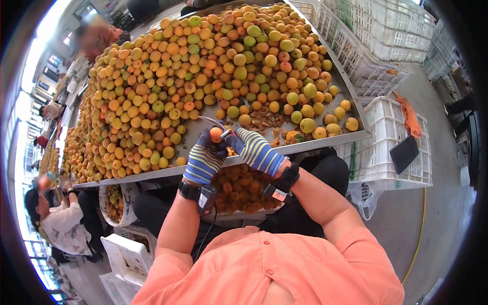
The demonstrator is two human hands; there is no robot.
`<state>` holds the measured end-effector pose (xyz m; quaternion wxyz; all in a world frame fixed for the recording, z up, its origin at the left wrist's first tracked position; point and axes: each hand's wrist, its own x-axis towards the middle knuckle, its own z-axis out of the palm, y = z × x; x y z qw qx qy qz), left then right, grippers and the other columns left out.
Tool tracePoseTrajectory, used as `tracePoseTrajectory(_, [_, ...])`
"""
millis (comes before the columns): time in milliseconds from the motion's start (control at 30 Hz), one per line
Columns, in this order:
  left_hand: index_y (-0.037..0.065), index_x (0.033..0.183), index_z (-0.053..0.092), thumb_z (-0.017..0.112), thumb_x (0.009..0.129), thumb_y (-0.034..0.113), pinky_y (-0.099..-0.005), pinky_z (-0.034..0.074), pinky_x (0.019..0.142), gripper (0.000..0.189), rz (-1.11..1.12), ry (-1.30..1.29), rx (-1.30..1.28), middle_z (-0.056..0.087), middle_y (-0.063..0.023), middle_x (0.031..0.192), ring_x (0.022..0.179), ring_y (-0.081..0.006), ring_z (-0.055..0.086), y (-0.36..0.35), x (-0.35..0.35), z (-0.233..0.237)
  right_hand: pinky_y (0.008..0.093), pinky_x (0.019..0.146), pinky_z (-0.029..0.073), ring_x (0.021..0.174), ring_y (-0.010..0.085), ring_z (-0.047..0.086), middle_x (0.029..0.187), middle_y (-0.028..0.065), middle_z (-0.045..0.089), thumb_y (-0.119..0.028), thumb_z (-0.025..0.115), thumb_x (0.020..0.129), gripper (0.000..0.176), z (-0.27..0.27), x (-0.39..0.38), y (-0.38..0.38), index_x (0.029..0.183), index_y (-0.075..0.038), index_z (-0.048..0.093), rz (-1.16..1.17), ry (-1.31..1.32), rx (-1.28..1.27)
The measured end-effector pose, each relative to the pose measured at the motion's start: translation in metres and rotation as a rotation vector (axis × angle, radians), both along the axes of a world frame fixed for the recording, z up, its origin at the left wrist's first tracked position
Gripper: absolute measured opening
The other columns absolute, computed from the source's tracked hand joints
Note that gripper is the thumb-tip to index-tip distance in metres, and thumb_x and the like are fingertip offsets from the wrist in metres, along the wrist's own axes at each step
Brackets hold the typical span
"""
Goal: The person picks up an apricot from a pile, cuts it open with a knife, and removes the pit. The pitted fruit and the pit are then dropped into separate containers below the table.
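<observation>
Both my hands wear blue gloves with striped cuffs and meet over the near edge of the metal table (356,136). My left hand (208,152) is closed around an orange-yellow fruit (216,134). Beside it, my right hand (246,145) grips a small metal tool (211,121) with a curved, pointed end, which lies against the fruit. A large heap of yellow, orange and green fruit (178,76) covers the table beyond. Brown scraps (264,118) lie just past my hands.
Below the table edge is a container of orange pieces (244,188). A white bucket (124,216) and white tray (127,258) stand at left. White crates (378,142) are at right, with an orange cloth (408,114). Another person (63,226) works at far left.
</observation>
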<state>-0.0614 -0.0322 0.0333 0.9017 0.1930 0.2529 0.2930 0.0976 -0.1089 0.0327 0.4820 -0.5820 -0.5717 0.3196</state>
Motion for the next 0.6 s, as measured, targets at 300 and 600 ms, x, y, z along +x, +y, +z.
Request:
tracePoseTrajectory(300, [0.003,0.116,0.056,0.054,0.094,0.027,-0.0265,0.047,0.072,0.032,-0.050,0.016,0.040,0.063,-0.0058,0.097,0.084,-0.0150,0.057,-0.016,0.004,-0.010,0.0455,0.063,0.046,0.074,0.0398,0.060,0.077,0.0222,0.062,-0.027,0.053,0.092,0.028,0.002,0.006,-0.007,0.092,0.000,0.055,-0.102,-0.085,0.038])
tracePoseTrajectory(600, [0.000,0.112,0.056,0.048,0.093,0.025,-0.0243,0.043,0.060,0.032,-0.019,-0.021,0.060,0.062,-0.0068,0.097,0.074,-0.0141,0.052,-0.018,0.011,-0.006,0.0413,0.063,0.048,0.076,0.0378,0.062,0.081,0.0235,0.063,-0.023,0.053,0.092,0.029,0.000,0.007,-0.012,0.102,0.004,0.057,-0.083,-0.089,-0.001])
